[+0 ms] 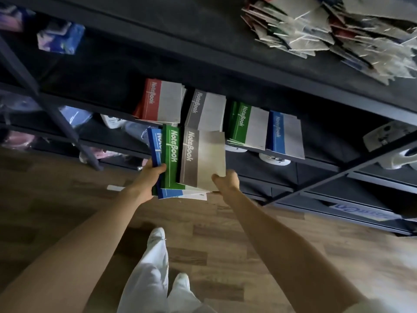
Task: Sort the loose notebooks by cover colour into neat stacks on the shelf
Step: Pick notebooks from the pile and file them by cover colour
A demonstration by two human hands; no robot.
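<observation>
- My left hand (153, 175) grips a fanned bundle of notebooks by its left edge, thumb curled over the front, held up just in front of the shelf (322, 145).
- The bundle shows a blue notebook (155, 143) at the left, a green notebook (172, 154) next to it and a grey notebook (203, 157) on top at the right. More blue and white edges peek out underneath.
- My right hand (225, 180) pinches the lower right corner of the grey notebook, thumb on the cover and the other fingers hidden behind it.
- Four sorted piles lie on the shelf behind, from left to right: a red stack (162, 101), a grey stack (206, 110), a green stack (247, 125) and a blue stack (285, 134).
- A loose pile (338, 30) of unsorted notebooks lies on the board above, at the upper right, so I judge the sorting well begun but far from done.
- The step in hand looks like peeling the grey one off the bundle.
- Next it should go onto the grey stack directly behind it. That calls for sliding it free without dragging the green one along, then laying it square, title band to the left like the rest.
</observation>
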